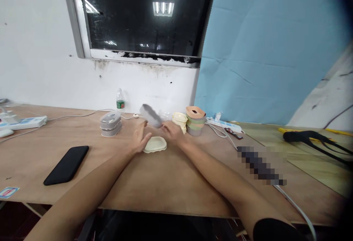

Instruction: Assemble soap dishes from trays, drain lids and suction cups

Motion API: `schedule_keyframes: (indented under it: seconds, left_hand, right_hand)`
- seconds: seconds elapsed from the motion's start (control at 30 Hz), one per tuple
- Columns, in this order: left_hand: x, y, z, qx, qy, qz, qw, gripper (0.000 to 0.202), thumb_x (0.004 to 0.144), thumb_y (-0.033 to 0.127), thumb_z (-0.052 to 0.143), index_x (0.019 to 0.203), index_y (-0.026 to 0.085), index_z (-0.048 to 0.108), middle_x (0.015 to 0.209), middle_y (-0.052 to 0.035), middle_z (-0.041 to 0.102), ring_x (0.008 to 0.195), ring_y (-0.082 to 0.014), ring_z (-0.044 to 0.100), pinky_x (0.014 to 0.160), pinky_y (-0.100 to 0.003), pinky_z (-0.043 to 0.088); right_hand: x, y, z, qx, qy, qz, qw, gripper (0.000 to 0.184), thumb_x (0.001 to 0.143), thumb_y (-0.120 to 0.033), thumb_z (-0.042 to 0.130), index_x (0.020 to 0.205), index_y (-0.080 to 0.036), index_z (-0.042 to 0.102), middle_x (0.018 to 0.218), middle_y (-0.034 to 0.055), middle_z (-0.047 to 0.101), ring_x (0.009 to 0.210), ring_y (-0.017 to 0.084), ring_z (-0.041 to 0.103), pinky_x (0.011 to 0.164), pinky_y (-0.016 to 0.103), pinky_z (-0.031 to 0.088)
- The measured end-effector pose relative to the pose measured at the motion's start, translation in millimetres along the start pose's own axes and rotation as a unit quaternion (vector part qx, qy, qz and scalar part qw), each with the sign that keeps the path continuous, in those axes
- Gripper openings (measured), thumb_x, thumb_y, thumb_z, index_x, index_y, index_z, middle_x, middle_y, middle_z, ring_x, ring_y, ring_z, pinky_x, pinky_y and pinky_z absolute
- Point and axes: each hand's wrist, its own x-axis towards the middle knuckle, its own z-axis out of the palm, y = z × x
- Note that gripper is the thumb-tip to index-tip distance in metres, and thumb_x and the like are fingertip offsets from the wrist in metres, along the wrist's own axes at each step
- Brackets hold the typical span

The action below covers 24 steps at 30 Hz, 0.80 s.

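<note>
My right hand (173, 132) is closed on the near right end of a light grey, flat piece (150, 114), tilted up above the table. Motion blurs it, so I cannot tell whether it is a lid or a shallow tray. My left hand (140, 138) is open beside it, thumb apart from the fingers, and appears to hold nothing. Between and just below both hands, a cream shallow tray-like piece (155, 144) with a rounded rim lies on the table. Right of my right hand stand stacked cream pieces (180, 120) of similar look.
Stacked orange, green and grey containers (195, 117) stand behind right, stacked grey lidded boxes (110, 124) behind left. A bottle (120, 100) is by the wall. A black phone (66, 165) lies left. Power strips (27, 122) and cables lie at both sides; a pixelated object (259, 163) lies right.
</note>
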Motion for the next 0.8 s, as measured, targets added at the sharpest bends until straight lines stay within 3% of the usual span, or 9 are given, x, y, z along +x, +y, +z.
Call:
schedule_keyframes:
  seconds: [0.13, 0.3, 0.4, 0.5, 0.67, 0.8]
  left_hand:
    - [-1.6, -5.3, -1.6, 0.133, -0.118, 0.019, 0.984, 0.068, 0.081, 0.063, 0.052, 0.135, 0.022, 0.045, 0.14, -0.0126, 0.047, 0.131, -0.033, 0.039, 0.11, -0.052, 0.022]
    - [-4.5, -8.0, 3.8, 0.149, -0.168, 0.004, 0.974, 0.067, 0.075, 0.069, 0.055, 0.125, 0.025, 0.056, 0.133, -0.0118, 0.054, 0.124, -0.0345, 0.047, 0.107, -0.051, 0.025]
    - [-5.4, -5.5, 3.3, 0.146, -0.19, 0.002, 0.971, 0.068, 0.075, 0.07, 0.054, 0.125, 0.024, 0.056, 0.129, -0.0115, 0.057, 0.119, -0.0345, 0.05, 0.104, -0.049, 0.03]
    - [-5.0, 0.0, 0.7, 0.16, -0.219, -0.009, 0.962, 0.071, 0.077, 0.071, 0.049, 0.13, 0.024, 0.052, 0.131, -0.0113, 0.055, 0.119, -0.034, 0.049, 0.103, -0.048, 0.03]
    - [-4.1, 9.5, -2.4, 0.206, -0.284, -0.028, 0.936, 0.085, 0.074, 0.079, 0.043, 0.138, 0.022, 0.044, 0.141, -0.0119, 0.045, 0.129, -0.0336, 0.04, 0.107, -0.047, 0.025]
    - [-4.5, 10.1, -1.6, 0.21, -0.298, -0.027, 0.931, 0.087, 0.073, 0.078, 0.046, 0.139, 0.022, 0.042, 0.141, -0.0126, 0.045, 0.128, -0.0346, 0.041, 0.106, -0.049, 0.027]
  right_hand:
    - [20.1, 41.9, -57.6, -0.107, 0.1, 0.119, 0.982, 0.031, 0.095, -0.03, 0.038, 0.112, -0.022, 0.063, 0.104, 0.0092, 0.063, 0.101, 0.024, 0.056, 0.092, 0.039, 0.044]
    - [10.9, 101.2, -112.3, -0.22, 0.074, 0.193, 0.953, 0.031, 0.088, -0.021, 0.042, 0.103, -0.015, 0.069, 0.098, 0.0122, 0.06, 0.097, 0.025, 0.055, 0.089, 0.038, 0.043]
    - [-2.3, 121.2, -121.6, -0.255, 0.023, 0.235, 0.938, 0.033, 0.084, -0.018, 0.044, 0.104, -0.013, 0.07, 0.095, 0.0133, 0.061, 0.092, 0.025, 0.055, 0.085, 0.038, 0.044]
    - [-8.9, 124.7, -121.4, -0.287, -0.003, 0.256, 0.923, 0.036, 0.081, -0.018, 0.046, 0.108, -0.015, 0.069, 0.099, 0.0136, 0.062, 0.096, 0.025, 0.056, 0.085, 0.037, 0.043]
    - [-8.1, 117.7, -118.2, -0.294, 0.0, 0.274, 0.916, 0.037, 0.081, -0.023, 0.047, 0.111, -0.023, 0.069, 0.113, 0.0092, 0.061, 0.102, 0.024, 0.057, 0.089, 0.038, 0.043]
    - [-8.3, 119.1, -116.4, -0.259, 0.018, 0.278, 0.925, 0.041, 0.079, -0.022, 0.047, 0.115, -0.024, 0.067, 0.125, 0.0073, 0.056, 0.102, 0.023, 0.059, 0.091, 0.037, 0.045]
